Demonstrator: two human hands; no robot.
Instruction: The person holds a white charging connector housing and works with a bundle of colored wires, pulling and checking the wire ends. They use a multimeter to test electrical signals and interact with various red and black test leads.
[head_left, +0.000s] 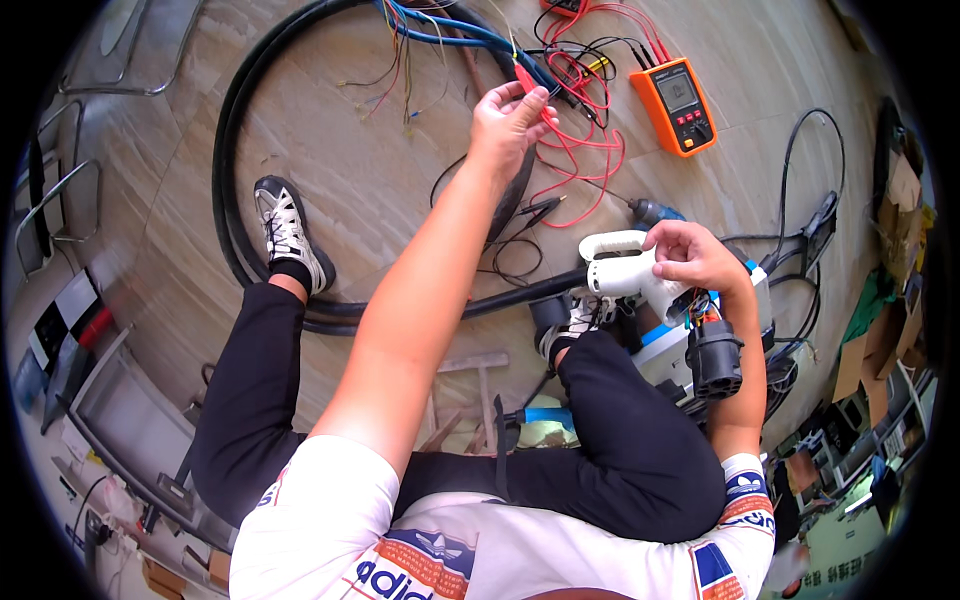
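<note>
Ahead of me, the thumb and fingers of my left hand (pixel 508 125) pinch a red alligator clip (pixel 524 76) beside the thin loose wires (pixel 408 75) at the end of a thick black cable (pixel 232 150). My right hand (pixel 697 257) is closed with curled fingers at a white charging gun (pixel 620 272) with a loop handle; part of the grip is hidden by the fingers. From the gun's open end, coloured wires (pixel 706 306) run to a round black connector (pixel 715 362), which hangs by my right forearm.
An orange meter (pixel 682 108) with red and black test leads (pixel 590 130) lies on the tiled floor. Near the right hand are a blue power tool (pixel 655 212) and a black clip (pixel 541 207). Metal-framed chairs (pixel 62 190) stand left; cardboard (pixel 880 345) and clutter line the right.
</note>
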